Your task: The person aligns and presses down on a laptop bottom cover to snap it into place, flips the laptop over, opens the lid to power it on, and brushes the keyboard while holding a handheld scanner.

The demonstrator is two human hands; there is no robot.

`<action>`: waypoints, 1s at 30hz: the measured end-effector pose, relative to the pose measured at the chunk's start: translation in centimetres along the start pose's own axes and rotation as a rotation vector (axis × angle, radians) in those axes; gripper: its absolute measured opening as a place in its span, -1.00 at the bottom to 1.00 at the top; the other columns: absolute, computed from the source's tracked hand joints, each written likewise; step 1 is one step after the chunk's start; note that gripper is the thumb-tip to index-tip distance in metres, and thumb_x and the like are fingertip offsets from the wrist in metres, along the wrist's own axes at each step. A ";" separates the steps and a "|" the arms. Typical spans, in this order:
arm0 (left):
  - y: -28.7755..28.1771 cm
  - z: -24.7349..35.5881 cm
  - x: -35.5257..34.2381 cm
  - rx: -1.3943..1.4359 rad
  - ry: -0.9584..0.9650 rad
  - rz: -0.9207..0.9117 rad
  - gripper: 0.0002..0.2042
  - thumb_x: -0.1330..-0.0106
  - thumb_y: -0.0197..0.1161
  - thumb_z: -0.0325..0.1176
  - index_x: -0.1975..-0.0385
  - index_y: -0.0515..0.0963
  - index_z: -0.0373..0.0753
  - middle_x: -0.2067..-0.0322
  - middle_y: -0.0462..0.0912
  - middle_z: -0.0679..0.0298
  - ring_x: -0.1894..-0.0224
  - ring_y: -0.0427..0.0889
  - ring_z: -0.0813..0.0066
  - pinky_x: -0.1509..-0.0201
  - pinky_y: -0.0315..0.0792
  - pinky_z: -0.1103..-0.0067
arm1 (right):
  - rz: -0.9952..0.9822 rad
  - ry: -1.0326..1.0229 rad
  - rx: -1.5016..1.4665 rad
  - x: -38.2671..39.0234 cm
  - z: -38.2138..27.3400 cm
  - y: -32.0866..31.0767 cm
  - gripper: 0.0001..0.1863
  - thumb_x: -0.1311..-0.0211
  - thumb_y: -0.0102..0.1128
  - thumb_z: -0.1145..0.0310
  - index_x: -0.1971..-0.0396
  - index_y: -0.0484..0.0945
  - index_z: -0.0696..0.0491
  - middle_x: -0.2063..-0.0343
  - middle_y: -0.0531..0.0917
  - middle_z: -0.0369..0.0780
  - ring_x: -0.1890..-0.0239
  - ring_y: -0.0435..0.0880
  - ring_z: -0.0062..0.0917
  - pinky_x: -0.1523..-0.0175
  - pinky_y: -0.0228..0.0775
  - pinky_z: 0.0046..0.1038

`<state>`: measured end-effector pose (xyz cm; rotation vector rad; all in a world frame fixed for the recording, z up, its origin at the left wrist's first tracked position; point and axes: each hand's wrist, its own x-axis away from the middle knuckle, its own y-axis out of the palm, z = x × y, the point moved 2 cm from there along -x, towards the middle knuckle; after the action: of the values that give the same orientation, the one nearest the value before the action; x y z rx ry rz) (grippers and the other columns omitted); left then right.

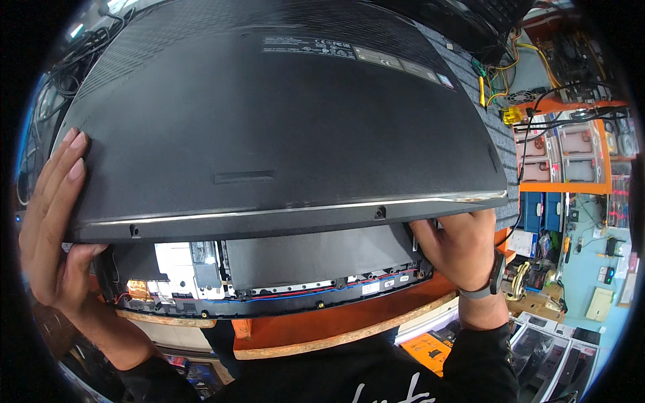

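While the left hand [52, 228] grasps the black laptop cover [289, 134] by its side, the right hand [463, 245] has fingers under the near edge (their closure is hidden). Between them, above the open laptop base [265, 307], the panel looks light, stiff, slightly slick; the rims offer safest hold, sparing the fragile wires [336, 286].

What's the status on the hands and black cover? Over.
Left hand gripping cover's left edge; right hand at near right edge, partly hidden. Black cover raised at near side above opened laptop base. Cover hides base's far side.
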<state>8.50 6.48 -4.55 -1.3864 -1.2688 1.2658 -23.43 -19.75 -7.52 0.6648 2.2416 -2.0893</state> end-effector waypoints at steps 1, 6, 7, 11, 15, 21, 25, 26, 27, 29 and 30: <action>0.0 0.0 0.0 -0.008 0.002 -0.017 -0.32 -0.30 0.09 0.09 -0.23 0.39 -0.40 -0.20 0.45 -0.18 -0.31 0.38 -0.13 -0.41 0.22 0.11 | 0.001 0.012 -0.031 0.1 0.1 0.1 -0.78 0.03 0.43 0.44 0.31 0.71 0.07 0.42 0.67 -0.16 0.41 0.64 -0.25 0.22 0.43 -0.27; 0.1 -0.5 0.2 -0.013 0.007 -0.079 -0.27 -0.32 -0.01 0.17 -0.25 0.37 -0.38 -0.22 0.41 -0.20 -0.33 0.35 -0.14 -0.42 0.18 0.07 | -0.051 0.081 -0.242 -0.3 0.4 0.1 -0.83 0.00 0.38 0.50 0.33 0.70 0.11 0.40 0.68 -0.14 0.40 0.66 -0.24 0.27 0.45 -0.31; 0.3 -0.7 0.4 -0.015 0.012 -0.076 -0.26 -0.32 -0.02 0.19 -0.25 0.36 -0.38 -0.23 0.40 -0.21 -0.33 0.35 -0.14 -0.42 0.18 0.06 | -0.054 0.098 -0.287 -0.3 0.5 0.1 -0.84 0.00 0.37 0.51 0.34 0.69 0.11 0.40 0.68 -0.13 0.40 0.66 -0.23 0.27 0.46 -0.32; 0.5 -1.0 0.7 -0.023 0.030 -0.086 -0.25 -0.33 -0.04 0.20 -0.27 0.35 -0.37 -0.24 0.37 -0.22 -0.34 0.32 -0.13 -0.43 0.16 0.05 | -0.036 0.126 -0.292 0.0 0.7 0.2 -0.84 -0.02 0.36 0.52 0.33 0.68 0.12 0.41 0.69 -0.13 0.39 0.68 -0.25 0.26 0.46 -0.35; 0.4 -1.3 0.9 -0.041 0.026 -0.149 -0.24 -0.32 -0.04 0.22 -0.29 0.32 -0.34 -0.27 0.34 -0.21 -0.37 0.28 -0.12 -0.44 0.13 0.04 | -0.018 0.199 -0.407 0.6 1.2 0.7 -0.83 -0.03 0.36 0.51 0.32 0.67 0.12 0.42 0.69 -0.14 0.40 0.68 -0.26 0.27 0.45 -0.34; 1.0 -1.5 1.8 0.009 -0.011 -0.180 -0.31 -0.39 -0.05 0.11 -0.33 0.27 -0.35 -0.34 0.24 -0.20 -0.42 0.16 -0.16 -0.49 -0.07 -0.02 | 0.022 0.144 -0.208 0.5 0.4 0.3 -0.82 0.01 0.37 0.52 0.34 0.67 0.12 0.42 0.68 -0.13 0.41 0.66 -0.24 0.28 0.43 -0.30; 0.6 -1.6 1.7 0.003 -0.013 -0.213 -0.31 -0.39 -0.06 0.11 -0.35 0.25 -0.32 -0.34 0.23 -0.18 -0.43 0.15 -0.14 -0.50 -0.09 -0.02 | 0.032 0.152 -0.091 0.5 -0.1 0.0 -0.81 0.05 0.38 0.53 0.36 0.68 0.13 0.43 0.67 -0.12 0.42 0.65 -0.24 0.29 0.42 -0.30; 0.6 -1.6 1.7 -0.001 -0.013 -0.215 -0.31 -0.38 -0.06 0.11 -0.35 0.25 -0.32 -0.34 0.23 -0.18 -0.43 0.14 -0.14 -0.50 -0.09 -0.02 | 0.037 0.146 -0.111 0.5 -0.1 0.0 -0.82 0.06 0.39 0.53 0.36 0.68 0.13 0.43 0.67 -0.12 0.42 0.64 -0.24 0.29 0.42 -0.30; 0.7 -1.6 1.6 -0.005 -0.013 -0.218 -0.30 -0.38 -0.06 0.11 -0.35 0.24 -0.31 -0.34 0.23 -0.19 -0.43 0.14 -0.14 -0.50 -0.09 -0.02 | 0.041 0.141 -0.132 0.3 -0.2 0.0 -0.82 0.06 0.39 0.53 0.36 0.69 0.14 0.42 0.67 -0.12 0.42 0.64 -0.24 0.29 0.42 -0.31; 0.7 -1.6 1.7 -0.070 -0.013 -0.208 -0.26 -0.33 -0.07 0.21 -0.34 0.27 -0.27 -0.33 0.27 -0.15 -0.42 0.20 -0.07 -0.49 0.01 0.04 | 0.028 0.148 -0.176 0.2 -0.3 -0.1 -0.82 0.07 0.39 0.54 0.37 0.69 0.14 0.42 0.67 -0.12 0.41 0.64 -0.24 0.29 0.42 -0.31; 0.6 -1.6 1.7 -0.103 -0.013 -0.204 -0.24 -0.31 -0.07 0.26 -0.33 0.28 -0.24 -0.32 0.29 -0.13 -0.41 0.23 -0.03 -0.48 0.07 0.07 | 0.009 0.164 -0.198 0.3 -0.5 -0.1 -0.82 0.07 0.38 0.54 0.38 0.69 0.14 0.42 0.67 -0.12 0.41 0.64 -0.24 0.29 0.42 -0.31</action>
<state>10.09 8.16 -5.21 -1.2851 -1.4619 1.0847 -23.58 -19.23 -7.44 0.8586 2.4820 -1.8375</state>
